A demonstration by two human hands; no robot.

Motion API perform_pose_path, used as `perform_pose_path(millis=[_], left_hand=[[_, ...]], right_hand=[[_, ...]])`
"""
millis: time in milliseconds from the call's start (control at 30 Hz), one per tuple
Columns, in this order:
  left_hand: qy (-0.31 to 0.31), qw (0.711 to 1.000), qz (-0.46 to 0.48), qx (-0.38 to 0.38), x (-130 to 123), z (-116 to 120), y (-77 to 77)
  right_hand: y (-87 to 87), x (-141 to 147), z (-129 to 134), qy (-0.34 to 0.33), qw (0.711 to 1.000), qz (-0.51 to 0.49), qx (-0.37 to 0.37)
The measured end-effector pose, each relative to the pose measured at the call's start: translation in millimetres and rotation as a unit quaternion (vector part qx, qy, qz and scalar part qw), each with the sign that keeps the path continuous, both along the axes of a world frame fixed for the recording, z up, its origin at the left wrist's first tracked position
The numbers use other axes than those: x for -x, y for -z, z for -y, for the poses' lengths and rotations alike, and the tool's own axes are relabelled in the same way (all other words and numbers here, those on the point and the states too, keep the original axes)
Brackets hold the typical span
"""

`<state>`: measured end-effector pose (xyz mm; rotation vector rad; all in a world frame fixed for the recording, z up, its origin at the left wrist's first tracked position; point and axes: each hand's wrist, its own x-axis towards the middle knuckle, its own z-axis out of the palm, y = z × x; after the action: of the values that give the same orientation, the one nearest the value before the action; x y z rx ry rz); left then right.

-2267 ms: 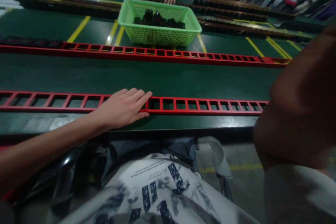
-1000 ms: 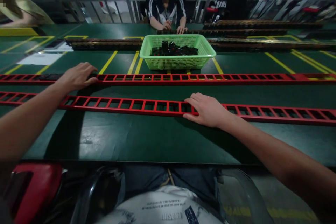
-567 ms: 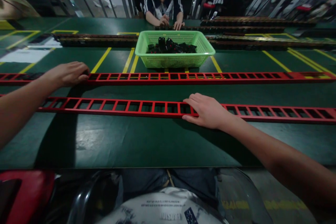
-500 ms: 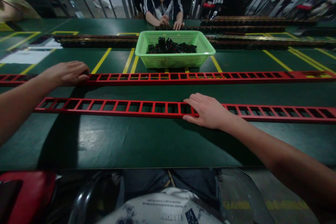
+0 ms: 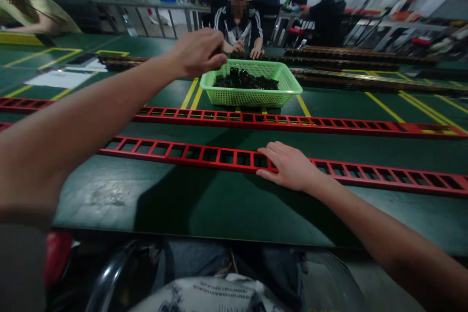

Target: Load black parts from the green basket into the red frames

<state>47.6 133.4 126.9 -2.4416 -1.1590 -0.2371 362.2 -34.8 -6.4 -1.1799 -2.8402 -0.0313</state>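
My left hand point(image 5: 199, 52) is raised over the left rim of a green basket point(image 5: 252, 97). Its fingers are curled towards the thumb, with a dark spot between them that I cannot make out. Small black parts point(image 5: 245, 79) lie piled in the basket. My right hand point(image 5: 288, 165) grips the nearer of two long red ladder-like frames point(image 5: 175, 150), with the thumb on its near edge and the fingers over its far edge. Parallel to it, closer to the basket, lies the farther red frame point(image 5: 252, 118), partly hidden behind my left forearm.
Dark long strips point(image 5: 365, 78) lie across the table behind the basket. White paper point(image 5: 58, 78) is at the left. A co-worker point(image 5: 239, 24) sits opposite, both hands at a dark strip. Another person point(image 5: 47, 14) sits at the far left. The table's near edge runs before my lap.
My left hand has lifted off the farther red frame and moved right and forward to the basket. My right hand stays on the nearer frame. The view has tilted up somewhat.
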Motion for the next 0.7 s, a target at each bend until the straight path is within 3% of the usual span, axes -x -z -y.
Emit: perform_pose_path(millis=[100, 167, 233, 300, 400, 467, 567, 700], left_hand=[[0.031, 0.998, -0.039, 0.037, -17, -15, 2.0], [0.018, 0.998, -0.025, 0.046, 10, -21, 10.7], [-0.029, 0.998, 0.024, 0.041, 66, -18, 25.3], [-0.078, 0.994, 0.060, 0.041, 138, -5, 46.7], [-0.140, 0.984, 0.031, 0.102, 238, 28, 87.2], [-0.194, 0.971, 0.051, 0.129, 282, 50, 110.8], [-0.220, 0.955, 0.111, 0.165, 309, 64, 131.2], [-0.201, 0.953, 0.152, 0.167, 316, 49, 141.4]], right_hand=[[0.1, -1, 1, -0.004, 1.000, -0.008, -0.004], [0.5, -2, 1, -0.009, 1.000, -0.013, -0.004], [0.7, -2, 0, -0.015, 1.000, -0.017, -0.006], [0.5, -2, 0, -0.020, 1.000, -0.018, -0.010], [-0.2, -1, 0, -0.020, 1.000, -0.012, -0.015], [-0.6, 0, -1, -0.015, 1.000, -0.016, -0.004], [-1.9, 1, -2, 0.001, 0.998, -0.052, 0.029], [-7.9, -11, -10, 0.046, 0.993, -0.112, 0.000]])
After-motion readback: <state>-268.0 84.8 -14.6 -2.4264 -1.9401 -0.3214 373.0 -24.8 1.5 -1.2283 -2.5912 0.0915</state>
